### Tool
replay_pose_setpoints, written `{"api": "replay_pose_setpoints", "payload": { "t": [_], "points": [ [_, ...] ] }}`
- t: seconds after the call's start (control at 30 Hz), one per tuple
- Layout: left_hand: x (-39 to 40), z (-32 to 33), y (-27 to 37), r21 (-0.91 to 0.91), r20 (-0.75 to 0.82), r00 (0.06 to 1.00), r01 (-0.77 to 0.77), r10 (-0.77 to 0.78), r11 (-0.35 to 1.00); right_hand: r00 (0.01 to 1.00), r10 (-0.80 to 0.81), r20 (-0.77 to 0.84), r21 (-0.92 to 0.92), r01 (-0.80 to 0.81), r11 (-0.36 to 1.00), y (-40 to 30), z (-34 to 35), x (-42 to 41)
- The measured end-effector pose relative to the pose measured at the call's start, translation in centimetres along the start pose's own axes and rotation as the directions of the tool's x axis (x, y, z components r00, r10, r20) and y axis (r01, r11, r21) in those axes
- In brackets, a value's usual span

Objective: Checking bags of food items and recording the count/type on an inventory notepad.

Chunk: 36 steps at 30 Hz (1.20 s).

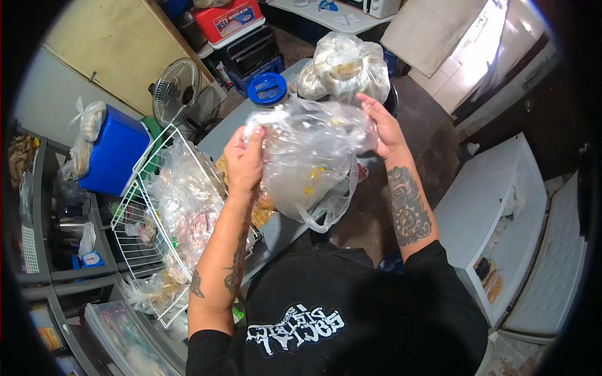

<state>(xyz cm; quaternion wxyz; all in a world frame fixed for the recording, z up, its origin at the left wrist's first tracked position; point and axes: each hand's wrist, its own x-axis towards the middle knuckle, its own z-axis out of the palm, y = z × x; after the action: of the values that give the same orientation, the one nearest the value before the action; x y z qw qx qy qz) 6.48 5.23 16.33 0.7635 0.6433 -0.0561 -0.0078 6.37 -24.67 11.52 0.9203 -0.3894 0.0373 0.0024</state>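
A clear plastic bag with small yellow bits on it is stretched between my hands above a grey table. My left hand grips its left edge, thumb on top. At its right edge, my right hand has the film between thumb and palm, with the index finger extended. Just beyond the bag, full knotted plastic bags stand at the table's far end, beside a container with a blue lid. What lies under the held bag is mostly hidden.
To the left, a white wire basket holds plastic bags. Behind it are a blue cooler box and an electric fan. A red ice box sits farther back. An open white chest freezer stands at right.
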Motion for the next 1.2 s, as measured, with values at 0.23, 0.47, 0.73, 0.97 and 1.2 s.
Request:
{"api": "replay_pose_setpoints", "payload": {
  "t": [0.23, 0.47, 0.73, 0.97, 1.2],
  "points": [
    [1.2, -6.1, -0.1, -0.061, -0.486, 0.847, -0.280, 0.216, 0.958, 0.994, 0.096, 0.044, -0.253, -0.081, 0.964, 5.2, 0.5, -4.1],
    [-0.1, -7.9, -4.4, 0.710, -0.148, 0.853, -0.261, 0.501, 0.654, 0.869, 0.492, 0.049, -0.988, 0.115, -0.105, 20.9, -1.9, 3.1],
    [-3.4, -3.1, -8.1, 0.946, 0.278, 0.950, -0.244, -0.145, 0.213, 0.952, 0.213, 0.221, -0.971, 0.236, -0.043, 26.0, -1.7, 1.4],
    [-2.1, -5.4, -8.1, 0.894, 0.152, 0.988, -0.154, 0.040, 0.421, 0.749, 0.497, 0.438, -0.874, 0.484, 0.040, 16.7, 1.5, 1.9],
    [-2.8, -2.6, -7.2, 0.859, 0.249, 0.966, -0.255, 0.074, 0.444, 0.849, 0.502, 0.167, -0.914, 0.324, -0.244, 18.7, 2.3, 0.7]
  ]
}}
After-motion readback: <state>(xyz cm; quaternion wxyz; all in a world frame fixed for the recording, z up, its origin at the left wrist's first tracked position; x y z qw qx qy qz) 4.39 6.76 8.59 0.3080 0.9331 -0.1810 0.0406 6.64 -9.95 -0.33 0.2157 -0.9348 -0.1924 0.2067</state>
